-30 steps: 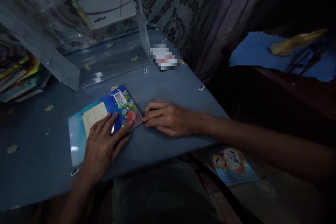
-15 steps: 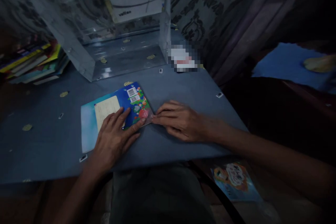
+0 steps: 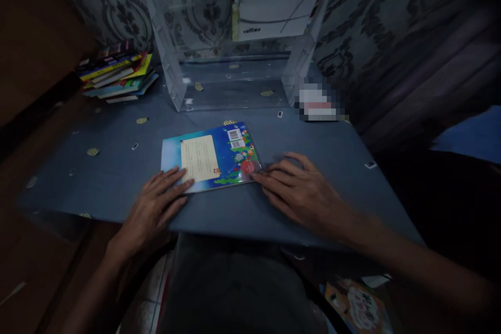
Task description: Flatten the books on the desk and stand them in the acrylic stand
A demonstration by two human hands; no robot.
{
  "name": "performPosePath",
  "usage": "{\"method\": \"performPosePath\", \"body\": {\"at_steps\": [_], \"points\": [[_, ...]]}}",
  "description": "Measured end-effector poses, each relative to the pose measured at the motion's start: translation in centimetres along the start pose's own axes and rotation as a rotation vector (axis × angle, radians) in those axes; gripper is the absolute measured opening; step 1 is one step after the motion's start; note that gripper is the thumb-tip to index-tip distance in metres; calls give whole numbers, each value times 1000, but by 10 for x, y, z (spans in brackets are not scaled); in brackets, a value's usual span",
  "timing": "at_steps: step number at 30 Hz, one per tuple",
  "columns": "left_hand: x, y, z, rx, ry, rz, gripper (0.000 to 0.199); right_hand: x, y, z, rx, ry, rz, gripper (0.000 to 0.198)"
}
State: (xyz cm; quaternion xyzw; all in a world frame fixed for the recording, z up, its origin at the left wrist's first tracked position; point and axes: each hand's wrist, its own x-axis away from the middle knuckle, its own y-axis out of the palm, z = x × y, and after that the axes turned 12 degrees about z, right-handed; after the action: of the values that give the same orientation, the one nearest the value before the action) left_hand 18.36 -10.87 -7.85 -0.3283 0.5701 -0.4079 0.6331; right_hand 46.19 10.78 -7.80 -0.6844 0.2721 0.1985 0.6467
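Observation:
A thin picture book (image 3: 230, 162) lies flat on the cloth-covered table, its blue back cover with a cream text panel and barcodes facing up. My left hand (image 3: 156, 201) rests palm down at the book's lower left, fingers stretched out, with the fingertips on the cover. At the lower right corner, beside a red round spot, my right hand (image 3: 297, 188) touches the book with its foremost fingertip. Its other fingers are extended and partly apart. Something glossy and clear shows at that corner, but I cannot make out its edges.
Behind the book stands a clear plastic rack (image 3: 178, 83) holding a white item. A stack of books (image 3: 117, 75) sits at the back left. A blurred white object (image 3: 317, 104) lies right of the rack. Below the table's right front is another colourful book (image 3: 356, 308).
My left hand has slid from the book's middle to its lower left edge. My right hand stays by the right corner, its fingers more spread. The view has turned left.

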Motion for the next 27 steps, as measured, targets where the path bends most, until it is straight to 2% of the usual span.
{"method": "performPosePath", "body": {"at_steps": [4,7,11,16,18,22,27], "points": [[19,-3,-16,-36,-91,54,63,-3,10,-12,118,10,-23,30],[25,-2,-20,-28,-71,55,76,-2,18,-21,247,24,-64,33],[30,-2,-21,-27,-8,80,81,2,23,-28,349,24,-75,38],[45,-5,-15,-58,60,125,84,8,21,-31,334,34,-68,50],[54,-6,-8,-69,87,130,78,12,19,-32,321,43,-67,58],[70,-4,7,-95,129,221,50,22,12,-38,263,61,-83,67],[79,-4,17,-74,225,370,42,37,2,-51,159,83,-67,65]]}}
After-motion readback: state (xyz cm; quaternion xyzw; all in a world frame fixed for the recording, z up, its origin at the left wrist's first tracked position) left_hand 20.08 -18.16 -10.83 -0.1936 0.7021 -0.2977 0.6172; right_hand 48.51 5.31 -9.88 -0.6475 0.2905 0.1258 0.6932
